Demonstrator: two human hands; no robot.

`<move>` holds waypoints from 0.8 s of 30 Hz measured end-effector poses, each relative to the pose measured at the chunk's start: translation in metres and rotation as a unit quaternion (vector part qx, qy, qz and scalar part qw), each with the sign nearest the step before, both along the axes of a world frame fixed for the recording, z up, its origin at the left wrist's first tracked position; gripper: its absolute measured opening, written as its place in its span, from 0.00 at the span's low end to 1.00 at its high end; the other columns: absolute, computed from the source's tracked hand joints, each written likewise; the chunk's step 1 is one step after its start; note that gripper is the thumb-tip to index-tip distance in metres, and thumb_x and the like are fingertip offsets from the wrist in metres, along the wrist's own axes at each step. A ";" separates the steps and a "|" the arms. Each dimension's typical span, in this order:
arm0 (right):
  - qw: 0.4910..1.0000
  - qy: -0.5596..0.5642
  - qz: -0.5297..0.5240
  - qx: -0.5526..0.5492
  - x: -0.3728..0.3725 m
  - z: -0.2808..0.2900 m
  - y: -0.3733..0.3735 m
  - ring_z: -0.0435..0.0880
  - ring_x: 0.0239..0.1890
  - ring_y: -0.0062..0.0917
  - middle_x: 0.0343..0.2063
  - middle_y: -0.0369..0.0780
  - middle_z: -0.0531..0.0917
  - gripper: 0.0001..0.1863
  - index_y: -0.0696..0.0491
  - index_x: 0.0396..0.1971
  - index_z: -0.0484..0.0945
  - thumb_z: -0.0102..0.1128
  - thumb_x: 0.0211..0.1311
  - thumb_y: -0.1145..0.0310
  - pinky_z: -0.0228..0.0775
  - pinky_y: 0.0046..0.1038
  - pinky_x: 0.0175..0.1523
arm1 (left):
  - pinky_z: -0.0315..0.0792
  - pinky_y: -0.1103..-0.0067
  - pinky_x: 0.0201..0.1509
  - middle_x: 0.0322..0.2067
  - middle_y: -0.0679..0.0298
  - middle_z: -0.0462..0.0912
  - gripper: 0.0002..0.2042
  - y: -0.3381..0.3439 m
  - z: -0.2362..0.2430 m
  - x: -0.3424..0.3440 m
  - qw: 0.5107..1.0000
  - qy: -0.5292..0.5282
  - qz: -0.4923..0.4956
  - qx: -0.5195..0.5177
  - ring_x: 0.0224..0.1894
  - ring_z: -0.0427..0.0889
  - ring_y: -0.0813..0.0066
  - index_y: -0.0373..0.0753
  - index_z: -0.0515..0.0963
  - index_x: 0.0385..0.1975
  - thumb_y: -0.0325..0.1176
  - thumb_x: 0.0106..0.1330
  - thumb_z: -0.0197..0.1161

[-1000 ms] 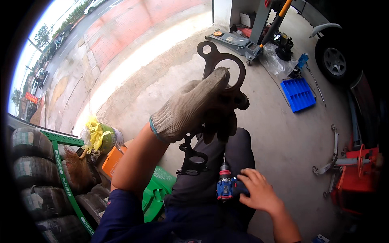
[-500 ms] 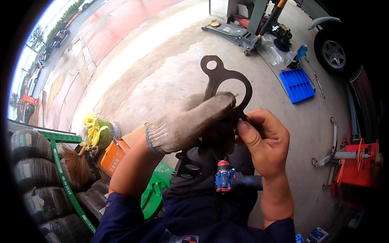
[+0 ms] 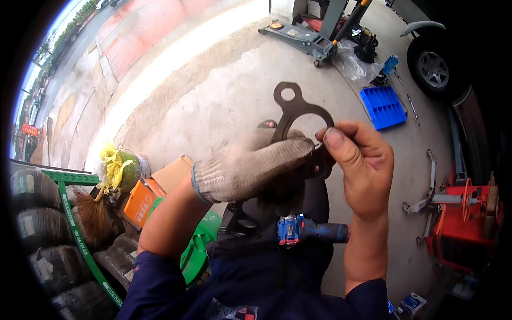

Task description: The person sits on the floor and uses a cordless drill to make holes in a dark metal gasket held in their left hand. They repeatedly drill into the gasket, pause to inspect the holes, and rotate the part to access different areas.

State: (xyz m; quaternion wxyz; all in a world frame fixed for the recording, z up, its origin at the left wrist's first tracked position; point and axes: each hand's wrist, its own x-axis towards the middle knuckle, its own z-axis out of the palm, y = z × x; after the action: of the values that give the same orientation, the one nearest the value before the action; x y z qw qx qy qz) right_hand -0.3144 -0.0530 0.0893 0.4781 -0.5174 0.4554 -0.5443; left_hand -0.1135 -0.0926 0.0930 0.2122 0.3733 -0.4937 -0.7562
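Note:
My left hand (image 3: pixel 250 165), in a grimy knitted glove, grips a dark flat metal gasket (image 3: pixel 296 101) with a large round hole and a smaller one at its top. My bare right hand (image 3: pixel 362 165) pinches the right side of that gasket between thumb and index finger. Below my hands, further dark gasket shapes (image 3: pixel 245 221) hang over my thigh, partly hidden in shadow. A blue and red cordless drill (image 3: pixel 293 230) lies across my lap.
A floor jack (image 3: pixel 298 37), blue compartment tray (image 3: pixel 383 108) and car wheel (image 3: pixel 429 64) are ahead to the right. Red equipment (image 3: pixel 464 234) stands at right. At left are stacked tyres (image 3: pixel 37 224), a broom (image 3: pixel 90 208), a bucket (image 3: pixel 130 170), cardboard (image 3: pixel 178 169) and a green plastic object (image 3: pixel 194 253).
My right hand has risen from beside the drill and taken hold of the gasket's right side. My gloved left hand has lowered and tilted over with the gasket.

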 end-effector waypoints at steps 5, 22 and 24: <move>0.998 -0.015 -0.022 -0.056 0.002 -0.009 -0.008 0.74 0.24 0.10 0.23 0.31 0.81 0.11 0.59 0.38 0.83 0.64 0.74 0.65 0.65 0.15 0.28 | 0.79 0.79 0.45 0.43 0.60 0.86 0.23 -0.005 -0.005 0.006 0.996 0.069 -0.042 0.028 0.45 0.84 0.77 0.33 0.77 0.58 0.47 0.77 0.58; 1.000 -0.018 -0.002 -0.002 0.003 -0.010 -0.016 0.74 0.22 0.10 0.24 0.32 0.83 0.13 0.59 0.37 0.81 0.58 0.77 0.63 0.64 0.15 0.27 | 0.77 0.77 0.51 0.46 0.59 0.86 0.19 0.015 0.000 0.020 0.999 0.040 0.021 0.025 0.45 0.83 0.78 0.30 0.77 0.61 0.36 0.78 0.56; 1.000 -0.008 0.002 -0.011 0.002 -0.009 -0.016 0.75 0.23 0.10 0.24 0.32 0.82 0.13 0.59 0.37 0.81 0.58 0.78 0.63 0.65 0.16 0.27 | 0.77 0.77 0.52 0.44 0.60 0.85 0.18 0.015 0.005 0.020 0.999 -0.023 0.023 0.025 0.45 0.83 0.78 0.31 0.76 0.61 0.34 0.79 0.54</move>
State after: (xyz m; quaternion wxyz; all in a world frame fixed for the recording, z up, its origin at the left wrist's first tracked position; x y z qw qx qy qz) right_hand -0.3121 -0.0687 0.0801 0.4772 -0.5195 0.4446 -0.5521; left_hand -0.0931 -0.0778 0.0976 0.2081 0.4072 -0.4708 -0.7545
